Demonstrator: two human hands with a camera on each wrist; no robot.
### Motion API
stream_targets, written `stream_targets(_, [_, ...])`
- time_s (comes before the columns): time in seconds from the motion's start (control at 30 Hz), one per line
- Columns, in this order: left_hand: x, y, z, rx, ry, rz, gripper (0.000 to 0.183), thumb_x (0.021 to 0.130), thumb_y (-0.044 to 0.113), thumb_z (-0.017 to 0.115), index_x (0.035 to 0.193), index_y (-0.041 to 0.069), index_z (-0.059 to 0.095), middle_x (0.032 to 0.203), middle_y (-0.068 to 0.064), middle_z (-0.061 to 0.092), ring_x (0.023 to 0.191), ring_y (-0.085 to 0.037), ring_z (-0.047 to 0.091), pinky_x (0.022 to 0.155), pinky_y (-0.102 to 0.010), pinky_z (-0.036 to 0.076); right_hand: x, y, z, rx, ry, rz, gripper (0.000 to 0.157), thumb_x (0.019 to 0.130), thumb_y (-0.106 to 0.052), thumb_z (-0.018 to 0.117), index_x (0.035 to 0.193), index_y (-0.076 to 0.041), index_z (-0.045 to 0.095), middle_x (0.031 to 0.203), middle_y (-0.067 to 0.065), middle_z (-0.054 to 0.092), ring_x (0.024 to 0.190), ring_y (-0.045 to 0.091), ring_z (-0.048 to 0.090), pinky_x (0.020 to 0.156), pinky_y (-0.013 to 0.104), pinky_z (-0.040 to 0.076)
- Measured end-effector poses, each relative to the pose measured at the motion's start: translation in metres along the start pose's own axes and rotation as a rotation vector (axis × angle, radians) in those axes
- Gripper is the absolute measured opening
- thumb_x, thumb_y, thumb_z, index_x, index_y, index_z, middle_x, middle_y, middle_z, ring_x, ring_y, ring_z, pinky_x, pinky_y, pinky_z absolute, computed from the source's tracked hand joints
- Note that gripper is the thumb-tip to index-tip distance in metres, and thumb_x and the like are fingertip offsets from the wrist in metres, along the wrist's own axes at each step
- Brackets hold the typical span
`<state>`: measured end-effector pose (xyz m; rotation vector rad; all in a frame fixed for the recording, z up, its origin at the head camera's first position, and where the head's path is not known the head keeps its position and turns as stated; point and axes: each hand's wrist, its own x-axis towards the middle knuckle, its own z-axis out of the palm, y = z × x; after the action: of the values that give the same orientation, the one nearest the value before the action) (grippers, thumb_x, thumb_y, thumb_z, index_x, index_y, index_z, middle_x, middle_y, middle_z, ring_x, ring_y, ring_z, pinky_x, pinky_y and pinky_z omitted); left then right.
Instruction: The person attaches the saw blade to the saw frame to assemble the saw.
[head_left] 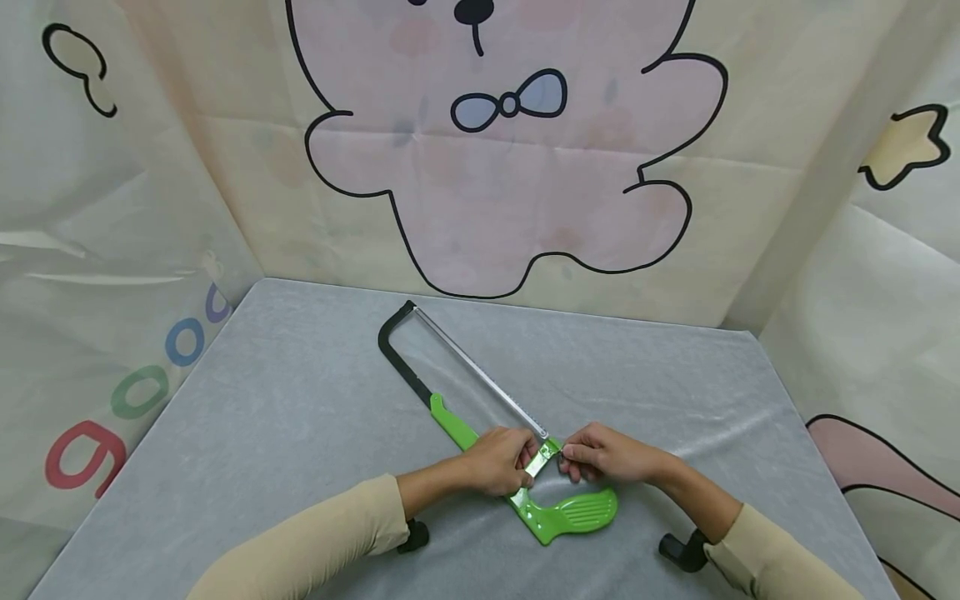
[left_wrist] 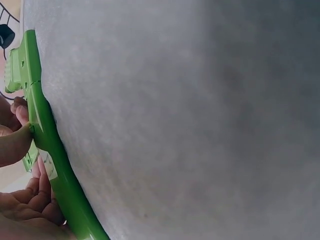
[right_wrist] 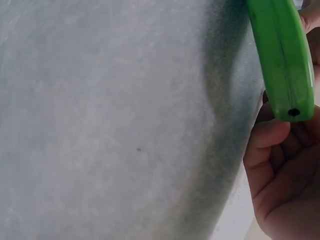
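A hacksaw (head_left: 453,423) with a bright green handle and a black front frame lies slantwise on the grey cloth. Its silver blade (head_left: 480,371) runs from the black tip to a green end piece near the handle. My left hand (head_left: 498,460) grips that end piece, thumb and fingers on either side of it. At the blade's near end my right hand (head_left: 615,454) pinches a small part, mostly hidden by the fingertips. The curved green grip (head_left: 581,511) lies below both hands. In the right wrist view, the green grip's end (right_wrist: 287,75) stands before the curled fingers.
A grey cloth (head_left: 300,400) covers the table. Pale printed sheets (head_left: 540,192) with cartoon drawings stand behind it and at both sides. Black wrist mounts (head_left: 684,552) are near both sleeves.
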<state>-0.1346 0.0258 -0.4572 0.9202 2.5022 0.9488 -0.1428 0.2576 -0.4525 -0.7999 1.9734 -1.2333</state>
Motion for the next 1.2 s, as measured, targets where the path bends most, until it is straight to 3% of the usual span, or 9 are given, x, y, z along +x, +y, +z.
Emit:
stream_targets(0.27, [-0.003, 0.001, -0.002, 0.007, -0.004, 0.002, 0.025, 0.068, 0.013, 0.076, 0.085, 0.013, 0.058, 0.068, 0.008, 0.054, 0.06, 0.001, 0.046, 0.057, -0.015, 0.037, 0.0, 0.004, 0.0, 0.119, -0.038, 0.025, 0.035, 0.1, -0.013, 0.036, 0.09, 0.009, 0.061, 0.074, 0.034, 0.054, 0.054, 0.01, 0.046, 0.042, 0.031, 0.041])
stream_targets(0.6, [-0.003, 0.003, -0.003, 0.001, -0.008, 0.01, 0.024, 0.069, 0.012, 0.076, 0.086, 0.012, 0.058, 0.07, 0.007, 0.055, 0.061, 0.001, 0.046, 0.057, -0.015, 0.038, -0.002, 0.004, -0.002, 0.171, -0.056, 0.103, 0.038, 0.101, -0.02, 0.035, 0.094, 0.008, 0.06, 0.078, 0.031, 0.056, 0.055, 0.013, 0.047, 0.047, 0.027, 0.045])
stream_targets(0.87, [0.001, -0.002, -0.004, 0.044, -0.034, 0.003, 0.024, 0.068, 0.018, 0.078, 0.085, 0.016, 0.06, 0.069, 0.011, 0.055, 0.061, 0.001, 0.047, 0.057, -0.016, 0.038, 0.0, -0.003, -0.001, 0.065, -0.005, 0.2, 0.037, 0.1, -0.024, 0.038, 0.091, 0.002, 0.064, 0.075, 0.02, 0.06, 0.055, 0.014, 0.05, 0.047, 0.026, 0.045])
stream_targets(1.0, [0.004, -0.003, -0.007, 0.056, -0.08, -0.001, 0.02, 0.07, 0.019, 0.077, 0.085, 0.015, 0.064, 0.069, 0.013, 0.056, 0.062, 0.002, 0.048, 0.058, -0.015, 0.039, 0.002, -0.01, -0.002, -0.018, -0.012, 0.215, 0.036, 0.099, -0.023, 0.041, 0.085, 0.001, 0.063, 0.07, 0.019, 0.059, 0.055, 0.015, 0.05, 0.049, 0.027, 0.045])
stream_targets(1.1, [0.005, -0.006, -0.016, 0.033, -0.118, 0.005, 0.019, 0.074, 0.016, 0.072, 0.092, 0.01, 0.069, 0.072, 0.013, 0.059, 0.064, 0.003, 0.051, 0.06, -0.014, 0.042, 0.002, -0.016, -0.007, -0.119, -0.006, 0.197, 0.035, 0.099, -0.022, 0.042, 0.082, 0.001, 0.063, 0.068, 0.019, 0.057, 0.055, 0.013, 0.049, 0.051, 0.025, 0.044])
stream_targets(1.2, [0.007, -0.013, -0.034, -0.019, -0.111, 0.019, 0.023, 0.08, 0.015, 0.067, 0.101, 0.005, 0.069, 0.077, 0.009, 0.064, 0.067, 0.001, 0.055, 0.063, -0.015, 0.045, -0.001, -0.024, -0.017, -0.234, 0.045, 0.181, 0.031, 0.098, -0.021, 0.043, 0.087, -0.001, 0.064, 0.07, 0.016, 0.058, 0.058, 0.013, 0.051, 0.055, 0.025, 0.044])
